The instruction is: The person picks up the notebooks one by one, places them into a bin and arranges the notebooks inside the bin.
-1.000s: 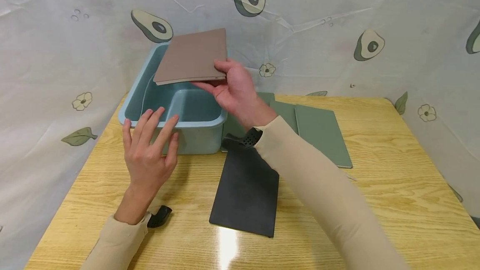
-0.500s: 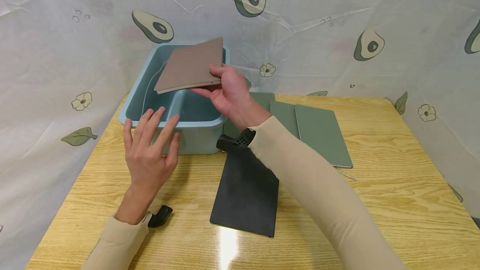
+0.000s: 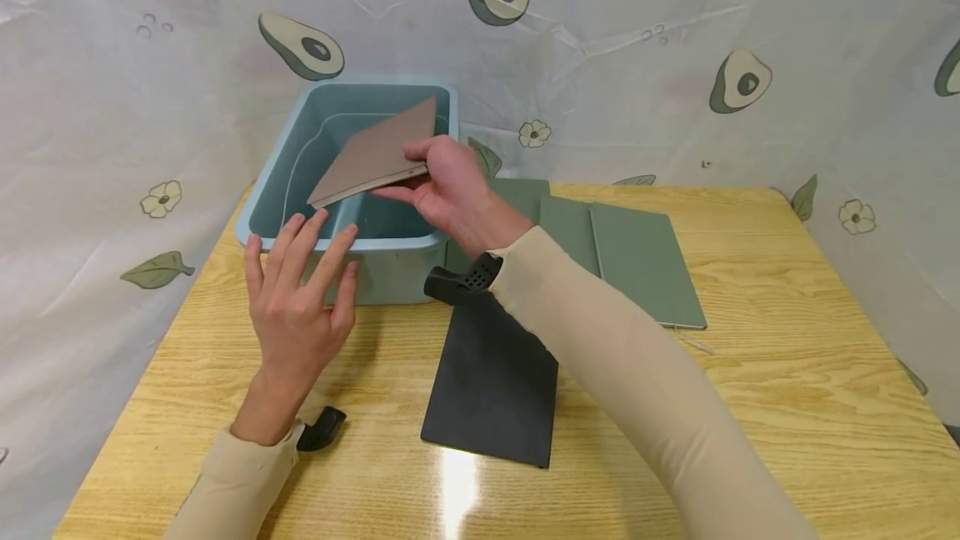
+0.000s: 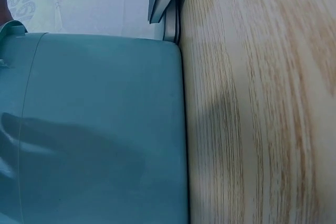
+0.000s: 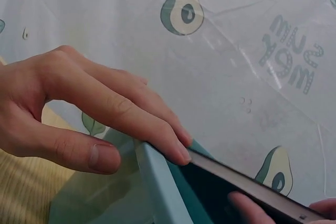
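My right hand pinches a brownish-pink notebook by its near right corner, thumb on the cover and fingers underneath. Tilted, the notebook slants down to the left inside the mouth of a blue plastic bin. In the right wrist view, the edge of the notebook shows beside the bin's rim. My left hand rests its outstretched fingers on the bin's front rim, thumb against the outer wall. The left wrist view shows the bin's side wall close up.
A black notebook lies on the wooden table in front of the bin. Several green notebooks lie to the right, partly behind my right forearm. A printed sheet hangs behind the bin.
The brownish-pink notebook has come down from above the bin into its mouth and tilts more steeply, my right hand moving down and left with it. My left hand stays on the rim.
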`<state>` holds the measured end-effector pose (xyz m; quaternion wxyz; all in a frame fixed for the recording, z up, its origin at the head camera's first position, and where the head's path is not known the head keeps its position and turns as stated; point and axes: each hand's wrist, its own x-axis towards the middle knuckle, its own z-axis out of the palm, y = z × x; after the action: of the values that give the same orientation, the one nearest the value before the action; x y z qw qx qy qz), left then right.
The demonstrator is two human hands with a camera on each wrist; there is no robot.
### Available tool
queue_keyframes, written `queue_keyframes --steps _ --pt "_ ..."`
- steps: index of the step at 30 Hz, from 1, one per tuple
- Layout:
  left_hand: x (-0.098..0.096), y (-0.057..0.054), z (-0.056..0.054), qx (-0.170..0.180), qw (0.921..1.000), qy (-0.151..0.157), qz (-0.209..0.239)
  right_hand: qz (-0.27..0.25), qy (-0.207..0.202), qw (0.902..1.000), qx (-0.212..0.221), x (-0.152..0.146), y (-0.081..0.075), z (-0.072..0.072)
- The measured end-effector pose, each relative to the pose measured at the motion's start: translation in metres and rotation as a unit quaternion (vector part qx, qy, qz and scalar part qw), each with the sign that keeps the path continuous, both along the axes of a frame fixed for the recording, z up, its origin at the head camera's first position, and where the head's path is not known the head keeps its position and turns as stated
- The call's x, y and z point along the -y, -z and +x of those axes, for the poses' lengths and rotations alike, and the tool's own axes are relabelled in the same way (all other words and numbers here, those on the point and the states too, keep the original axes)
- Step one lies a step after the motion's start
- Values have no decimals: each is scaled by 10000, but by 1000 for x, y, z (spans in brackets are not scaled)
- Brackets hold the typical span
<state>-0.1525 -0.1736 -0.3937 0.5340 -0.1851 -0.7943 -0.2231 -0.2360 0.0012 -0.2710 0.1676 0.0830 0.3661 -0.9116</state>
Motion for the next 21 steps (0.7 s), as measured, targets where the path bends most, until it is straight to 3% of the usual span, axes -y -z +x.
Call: queue_keyframes --steps 10,21 --pt "2 2 1 64 9999 -12 -77 269 -121 9995 130 8 0 -2" --pt "2 1 1 -26 10000 -23 -92 549 -516 9967 297 22 2 -6"
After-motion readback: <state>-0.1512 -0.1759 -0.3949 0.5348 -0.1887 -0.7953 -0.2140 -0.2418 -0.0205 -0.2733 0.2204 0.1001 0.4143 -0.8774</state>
